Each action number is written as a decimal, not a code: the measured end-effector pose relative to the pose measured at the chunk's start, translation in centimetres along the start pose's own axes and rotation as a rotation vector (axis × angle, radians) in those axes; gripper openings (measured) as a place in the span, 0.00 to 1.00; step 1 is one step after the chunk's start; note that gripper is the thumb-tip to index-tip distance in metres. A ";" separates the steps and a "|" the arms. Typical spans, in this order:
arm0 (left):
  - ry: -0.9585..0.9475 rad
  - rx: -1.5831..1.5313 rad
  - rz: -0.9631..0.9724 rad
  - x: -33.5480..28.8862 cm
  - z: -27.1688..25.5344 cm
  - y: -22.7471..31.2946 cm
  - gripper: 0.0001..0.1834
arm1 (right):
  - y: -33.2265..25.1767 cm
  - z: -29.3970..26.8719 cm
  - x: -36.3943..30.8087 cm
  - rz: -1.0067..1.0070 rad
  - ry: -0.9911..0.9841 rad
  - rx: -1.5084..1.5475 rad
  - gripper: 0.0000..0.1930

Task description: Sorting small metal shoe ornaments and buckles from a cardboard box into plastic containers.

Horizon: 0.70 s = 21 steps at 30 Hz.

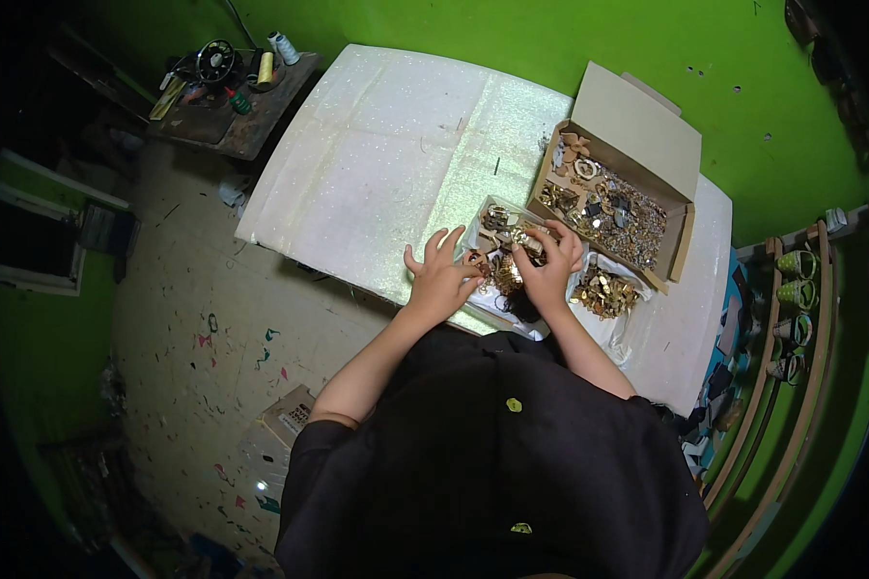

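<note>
A white tray (471, 234) of mixed small gold and brown metal fittings (500, 273) lies at the table's front edge. My left hand (438, 287) is at its left side, three fingers spread and the thumb and index finger drawn together over the fittings. What sits between those two fingertips is too small to name. Over the tray's right part, my right hand (552, 270) curls with thumb and index close together by shiny gold pieces. Its fingers hide whatever they grip. Something black (521, 307) lies at the tray's near end.
An open cardboard box (681, 246) of small metal parts stands behind on the right. Gold pieces (605, 292) fill a white-lined container beside the tray. The table (377, 145) has a pale glittery cover. Thread spools (266, 66) stand on a side bench; sandals (795, 294) hang on a right-hand rack.
</note>
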<state>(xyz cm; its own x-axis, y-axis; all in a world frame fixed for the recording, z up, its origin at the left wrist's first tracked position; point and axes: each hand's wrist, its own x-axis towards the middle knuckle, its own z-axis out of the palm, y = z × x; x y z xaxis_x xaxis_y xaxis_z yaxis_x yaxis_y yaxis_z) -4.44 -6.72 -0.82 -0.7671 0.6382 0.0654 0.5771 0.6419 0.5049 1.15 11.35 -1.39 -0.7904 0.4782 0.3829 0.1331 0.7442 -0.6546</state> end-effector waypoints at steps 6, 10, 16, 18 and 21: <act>0.022 0.167 0.012 0.6 1.9 -0.7 0.07 | 1.1 -0.7 0.1 0.036 0.059 -0.012 0.14; 0.073 0.141 0.032 1.1 3.0 -1.2 0.09 | 1.3 -0.7 -0.6 0.083 0.048 0.004 0.14; 0.103 0.189 0.055 1.7 4.5 -0.8 0.09 | 1.0 -0.2 -1.1 0.068 -0.002 0.002 0.15; 0.112 0.251 0.109 1.7 5.0 -1.0 0.09 | 0.9 0.0 -1.2 0.066 -0.023 0.005 0.15; 0.131 0.173 0.088 1.4 4.4 -0.6 0.07 | 1.1 0.2 -1.3 0.060 -0.033 -0.005 0.15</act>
<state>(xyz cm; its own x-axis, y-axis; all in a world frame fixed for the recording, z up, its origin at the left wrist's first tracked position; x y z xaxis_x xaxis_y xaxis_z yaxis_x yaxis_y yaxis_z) -4.67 -4.34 -4.84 -0.7353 0.6412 0.2197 0.6739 0.6569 0.3383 2.25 11.43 -2.73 -0.8003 0.5061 0.3215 0.1832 0.7170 -0.6726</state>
